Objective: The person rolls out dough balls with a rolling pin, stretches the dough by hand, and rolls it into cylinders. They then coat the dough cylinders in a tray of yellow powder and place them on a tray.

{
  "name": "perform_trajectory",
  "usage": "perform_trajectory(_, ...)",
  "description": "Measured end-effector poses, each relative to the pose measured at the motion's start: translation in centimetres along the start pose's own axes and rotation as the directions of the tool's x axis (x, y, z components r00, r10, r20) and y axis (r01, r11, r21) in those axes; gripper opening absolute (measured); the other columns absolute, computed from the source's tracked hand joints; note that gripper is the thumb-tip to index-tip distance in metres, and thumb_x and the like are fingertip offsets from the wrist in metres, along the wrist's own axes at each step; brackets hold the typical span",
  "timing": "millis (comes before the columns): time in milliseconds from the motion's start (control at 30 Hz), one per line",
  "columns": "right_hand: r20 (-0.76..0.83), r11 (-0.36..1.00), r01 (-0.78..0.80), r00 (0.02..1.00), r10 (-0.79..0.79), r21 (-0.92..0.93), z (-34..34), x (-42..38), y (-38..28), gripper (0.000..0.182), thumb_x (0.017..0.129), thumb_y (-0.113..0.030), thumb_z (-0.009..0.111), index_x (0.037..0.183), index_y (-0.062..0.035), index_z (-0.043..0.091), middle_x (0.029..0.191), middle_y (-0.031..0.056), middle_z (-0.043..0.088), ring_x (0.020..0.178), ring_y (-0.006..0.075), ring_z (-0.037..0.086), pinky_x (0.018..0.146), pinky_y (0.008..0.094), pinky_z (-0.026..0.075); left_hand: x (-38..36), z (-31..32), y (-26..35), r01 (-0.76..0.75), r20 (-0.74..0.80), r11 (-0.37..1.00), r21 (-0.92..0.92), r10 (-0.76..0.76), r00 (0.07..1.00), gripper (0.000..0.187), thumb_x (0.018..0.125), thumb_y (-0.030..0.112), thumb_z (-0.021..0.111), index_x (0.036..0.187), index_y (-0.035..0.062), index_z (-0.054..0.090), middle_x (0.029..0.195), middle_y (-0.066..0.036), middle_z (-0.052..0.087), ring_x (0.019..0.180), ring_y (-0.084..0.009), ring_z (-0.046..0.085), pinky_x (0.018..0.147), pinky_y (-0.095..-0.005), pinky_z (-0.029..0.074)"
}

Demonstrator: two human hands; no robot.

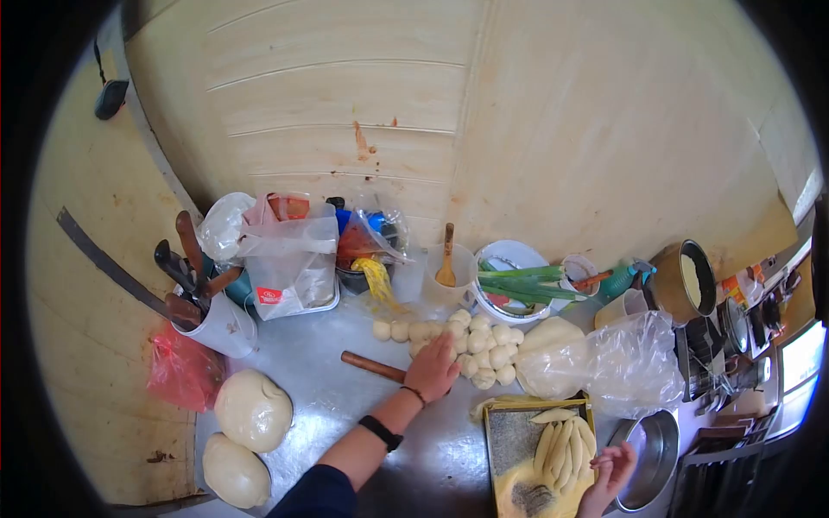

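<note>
At the counter [311, 380]: left grip [432, 367] at dough balls [494, 347], closure indiscernible; right grip [610, 476], released, beside dough strips [566, 451].

And here's my bench [324, 401], shiny metal, nicely loaded! Two big smooth dough lumps [253, 410] sit at its left end, near the white knife tub [226, 330]. Mid-bench there's a wooden rolling pin [367, 364], lying at a slant, then a cluster of dough balls [492, 345], and just beside them the clear plastic bag [635, 358]. Nearer me, a yellow-edged tray [513, 427]; the steel basin [661, 470] beside it seems to stand on the bench too.
</note>
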State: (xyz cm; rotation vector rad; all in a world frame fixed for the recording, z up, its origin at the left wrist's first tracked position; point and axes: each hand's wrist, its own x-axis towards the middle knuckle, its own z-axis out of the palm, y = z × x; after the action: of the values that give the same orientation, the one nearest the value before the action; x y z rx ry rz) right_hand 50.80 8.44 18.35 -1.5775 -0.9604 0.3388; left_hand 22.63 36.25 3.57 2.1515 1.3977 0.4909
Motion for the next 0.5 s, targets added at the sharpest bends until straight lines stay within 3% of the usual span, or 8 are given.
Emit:
perform_trajectory(100, -0.054, 0.999, -0.034, 0.998, 0.034, -0.001, -1.8, 0.4, -0.6, 0.041, 0.099, -0.007, 0.057, 0.137, -0.0018, 0.045, 0.105, 0.0094, 0.061, 0.087, 0.0158, 0.057, 0.079, 0.0273, 0.050, 0.6, 2.4, 2.3, 0.034, -0.076, 0.983, 0.180, -0.020, 0.997, 0.067, 0.090, 0.032, 0.058, 0.142, -0.0042, 0.039, 0.146, -0.024, 0.044, 0.140, -0.0335, 0.038, 0.116, -0.0476, 0.028)
perform_trajectory(167, -0.067, 0.997, -0.024, 0.997, 0.029, 0.074, -2.8, 0.3, -0.1, 0.039, 0.098, -0.004, 0.057, 0.135, -0.0011, 0.045, 0.106, 0.0091, 0.060, 0.087, 0.0155, 0.057, 0.077, 0.0262, 0.050, 1.1, 0.6, 4.2, -0.009, -0.076, 1.000, 0.019, 0.010, 0.997, 0.064, 0.090, 0.032, 0.059, 0.141, -0.0028, 0.041, 0.143, -0.023, 0.046, 0.138, -0.0360, 0.039, 0.113, -0.0518, 0.030)
perform_trajectory(200, -0.054, 0.993, -0.010, 0.998, 0.017, 0.116, -3.1, 0.6, 0.2, 0.039, 0.098, -0.005, 0.057, 0.135, -0.0011, 0.045, 0.107, 0.0094, 0.060, 0.087, 0.0154, 0.056, 0.077, 0.0260, 0.049, 0.7, 1.8, 4.0, -0.010, -0.077, 1.000, 0.025, 0.012, 0.997, 0.064, 0.090, 0.032, 0.059, 0.141, -0.0028, 0.041, 0.143, -0.023, 0.046, 0.138, -0.0360, 0.039, 0.113, -0.0518, 0.030)
perform_trajectory(267, -0.046, 0.986, -0.007, 0.999, 0.014, 0.164, -3.6, 0.7, 0.7, 0.039, 0.098, -0.005, 0.058, 0.134, -0.0011, 0.045, 0.108, 0.0097, 0.060, 0.088, 0.0153, 0.056, 0.077, 0.0259, 0.049, -1.5, 5.1, 2.6, -0.323, -0.092, 0.924, 0.204, 0.346, 0.934, 0.056, 0.089, 0.031, 0.058, 0.135, 0.0003, 0.048, 0.133, -0.022, 0.055, 0.125, -0.0377, 0.051, 0.105, -0.0511, 0.039)
perform_trajectory(300, -0.046, 0.991, -0.046, 0.998, 0.053, 0.124, -3.7, 0.9, 1.0, 0.041, 0.097, -0.008, 0.060, 0.135, -0.0021, 0.045, 0.109, 0.0104, 0.059, 0.089, 0.0155, 0.056, 0.078, 0.0260, 0.049, -1.8, 4.4, 2.3, -0.320, -0.086, 0.924, 0.210, 0.343, 0.935, 0.056, 0.089, 0.031, 0.058, 0.135, 0.0003, 0.048, 0.133, -0.022, 0.055, 0.125, -0.0377, 0.051, 0.105, -0.0511, 0.039)
perform_trajectory(367, -0.058, 0.992, -0.087, 0.994, 0.093, 0.097, -3.7, 1.5, 1.8, 0.043, 0.097, -0.010, 0.061, 0.136, -0.0030, 0.044, 0.110, 0.0111, 0.059, 0.089, 0.0158, 0.056, 0.079, 0.0261, 0.049, -1.2, 0.6, 1.3, -0.304, 0.058, 0.944, -0.129, 0.313, 0.948, 0.044, 0.087, 0.026, 0.061, 0.125, 0.0030, 0.056, 0.119, -0.021, 0.063, 0.108, -0.0386, 0.061, 0.094, -0.0486, 0.048)
perform_trajectory(433, -0.008, 0.991, -0.048, 0.999, 0.050, 0.122, -4.3, 1.7, 2.3, 0.046, 0.098, -0.015, 0.063, 0.138, -0.0041, 0.042, 0.111, 0.0118, 0.059, 0.090, 0.0179, 0.057, 0.080, 0.0273, 0.050, -1.2, -3.7, 0.3, -0.164, -0.168, 0.986, 0.026, 0.166, 0.972, 0.037, 0.086, 0.021, 0.062, 0.119, 0.0043, 0.060, 0.107, -0.020, 0.066, 0.095, -0.0389, 0.064, 0.088, -0.0450, 0.052)
perform_trajectory(500, -0.029, 0.995, -0.019, 0.999, 0.022, 0.102, -3.8, 2.6, 2.4, 0.044, 0.097, -0.016, 0.061, 0.135, -0.0023, 0.044, 0.106, 0.0096, 0.057, 0.084, 0.0142, 0.055, 0.076, 0.0259, 0.049, -2.3, -6.1, -3.9, 0.054, -0.228, 0.990, 0.134, -0.022, 0.973, 0.036, 0.084, 0.015, 0.064, 0.118, 0.0041, 0.061, 0.110, -0.020, 0.064, 0.100, -0.0389, 0.062, 0.091, -0.0449, 0.051)
